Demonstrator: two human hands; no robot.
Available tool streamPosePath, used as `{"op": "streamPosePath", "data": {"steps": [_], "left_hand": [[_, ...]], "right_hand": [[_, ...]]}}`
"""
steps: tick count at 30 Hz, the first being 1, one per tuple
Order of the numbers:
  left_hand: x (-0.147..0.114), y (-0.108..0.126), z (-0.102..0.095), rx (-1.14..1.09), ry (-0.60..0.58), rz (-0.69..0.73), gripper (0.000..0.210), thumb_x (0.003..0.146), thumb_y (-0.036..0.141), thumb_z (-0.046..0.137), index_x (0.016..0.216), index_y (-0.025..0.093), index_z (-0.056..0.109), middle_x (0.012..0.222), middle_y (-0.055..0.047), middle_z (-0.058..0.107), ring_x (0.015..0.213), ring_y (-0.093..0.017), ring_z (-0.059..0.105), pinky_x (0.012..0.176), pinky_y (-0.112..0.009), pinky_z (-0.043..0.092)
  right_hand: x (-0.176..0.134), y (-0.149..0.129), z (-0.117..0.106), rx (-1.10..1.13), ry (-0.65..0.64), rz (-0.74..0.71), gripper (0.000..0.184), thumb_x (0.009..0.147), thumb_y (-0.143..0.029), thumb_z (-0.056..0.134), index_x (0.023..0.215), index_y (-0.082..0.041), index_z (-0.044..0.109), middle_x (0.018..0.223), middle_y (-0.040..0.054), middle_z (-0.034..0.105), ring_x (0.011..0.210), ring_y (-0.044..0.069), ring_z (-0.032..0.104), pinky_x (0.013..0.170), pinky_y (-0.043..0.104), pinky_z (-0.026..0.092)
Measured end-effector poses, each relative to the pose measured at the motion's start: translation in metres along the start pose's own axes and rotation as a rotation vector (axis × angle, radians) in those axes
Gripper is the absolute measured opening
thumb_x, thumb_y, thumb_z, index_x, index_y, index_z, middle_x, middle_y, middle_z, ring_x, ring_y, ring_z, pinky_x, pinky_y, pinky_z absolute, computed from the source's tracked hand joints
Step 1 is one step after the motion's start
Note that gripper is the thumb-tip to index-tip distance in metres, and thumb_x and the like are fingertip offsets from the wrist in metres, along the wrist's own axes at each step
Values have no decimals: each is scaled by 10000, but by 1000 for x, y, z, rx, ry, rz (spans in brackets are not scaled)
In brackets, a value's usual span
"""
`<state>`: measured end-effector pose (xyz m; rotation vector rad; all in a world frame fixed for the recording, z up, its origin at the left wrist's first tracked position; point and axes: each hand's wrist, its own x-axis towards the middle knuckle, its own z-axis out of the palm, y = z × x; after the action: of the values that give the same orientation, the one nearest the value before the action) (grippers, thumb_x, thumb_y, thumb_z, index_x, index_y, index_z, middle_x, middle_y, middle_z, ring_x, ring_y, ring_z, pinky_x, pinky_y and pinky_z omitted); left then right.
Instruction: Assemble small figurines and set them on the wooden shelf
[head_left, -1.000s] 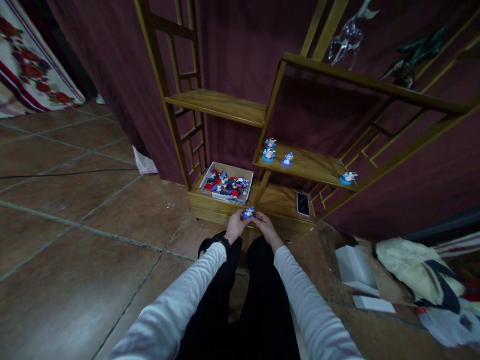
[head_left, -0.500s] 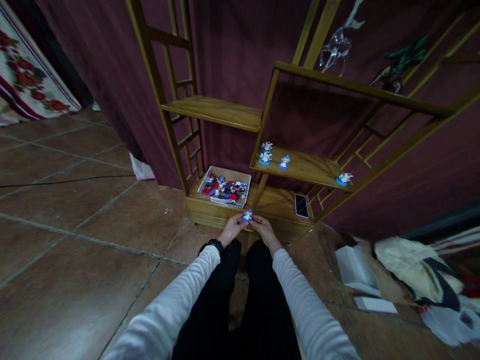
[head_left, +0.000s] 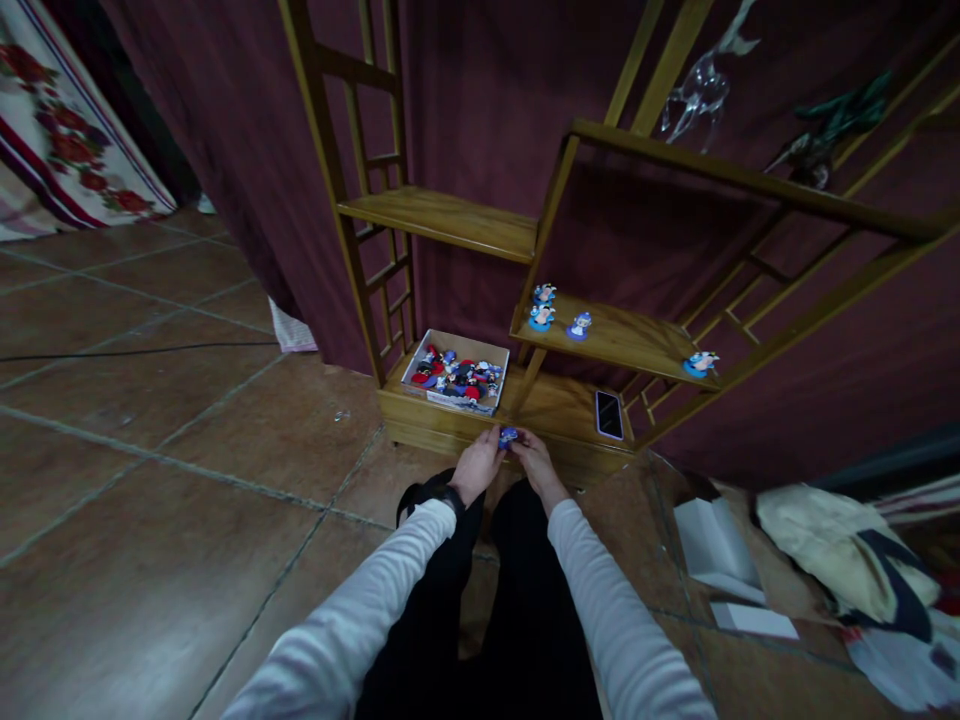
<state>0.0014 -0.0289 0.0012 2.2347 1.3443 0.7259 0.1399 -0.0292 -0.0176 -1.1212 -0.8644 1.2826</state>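
Note:
A small purple figurine (head_left: 508, 437) is held between the fingertips of my left hand (head_left: 478, 467) and my right hand (head_left: 537, 462), in front of the shelf's low base. Both hands are closed on it, one at each side, and they hide part of it. Just beyond my left hand, an open cardboard box (head_left: 491, 408) on the base holds several red, purple and white figurines. On the middle shelf (head_left: 637, 340) stand a purple figurine (head_left: 579, 326), two blue-based figurines (head_left: 541, 317) at its left end and another blue-based figurine (head_left: 700, 364) at its right end.
A phone (head_left: 609, 414) lies on the base at the right. Higher up stand a clear glass deer (head_left: 701, 90) and a dark green ornament (head_left: 840, 120). White box pieces (head_left: 716, 545) and a cream bag (head_left: 832, 545) rest on the tiled floor at right.
The figurine has been turned in my fingers: its pale front faced up before, and now mostly its purple part shows. The whole view has shifted slightly.

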Motion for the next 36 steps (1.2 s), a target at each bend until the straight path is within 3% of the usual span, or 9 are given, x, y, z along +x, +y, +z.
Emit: {"op": "streamPosePath", "data": {"steps": [5,11,21,25,29,33,36], "left_hand": [[-5,8,0,238,-24,45,481,876,244,376,1338,143,291,1062,-146,550,931,-219,568,780,-309,423],[-8,9,2,387,-6,105,524,853,120,366,1361,117,238,1037,-157,542,917,-211,557,774,-311,413],[-11,10,0,395,-38,118,565,824,63,374,1368,112,232,1060,-165,547,973,-215,549,817,-323,408],[-7,5,0,112,-17,1,467,838,145,424,1303,148,374,1077,-150,574,954,-204,574,814,-306,426],[4,-8,2,-417,1,-161,317,762,160,556,1077,167,588,892,-78,658,840,-189,608,761,-281,462],[12,-18,6,-961,-17,-361,267,731,142,594,995,120,630,721,-36,666,660,-139,611,659,-260,495],[13,-20,8,-1151,13,-484,237,760,160,582,982,100,639,724,-51,672,620,-115,609,627,-239,497]], "right_hand": [[-2,-3,-3,-33,-1,-34,302,571,-199,612,871,-216,640,893,5,656,828,156,565,763,285,442],[-3,-1,-6,-67,-4,-46,319,561,-171,578,871,-219,636,908,-1,656,826,148,566,768,287,445],[-4,-2,-6,-68,-9,-30,334,553,-176,604,883,-219,637,888,2,664,811,150,573,750,287,448],[-5,-4,-4,-35,-6,14,295,553,-200,639,848,-217,637,860,-2,663,805,154,580,756,298,455],[-6,-8,0,18,-8,72,256,549,-227,683,798,-198,632,818,3,656,752,147,590,741,304,462],[-7,-11,5,41,-1,90,240,531,-249,719,737,-181,616,779,10,651,718,146,599,743,318,472],[-7,-10,7,45,-6,90,248,523,-264,730,719,-176,607,757,10,649,727,155,608,740,322,480]]}}
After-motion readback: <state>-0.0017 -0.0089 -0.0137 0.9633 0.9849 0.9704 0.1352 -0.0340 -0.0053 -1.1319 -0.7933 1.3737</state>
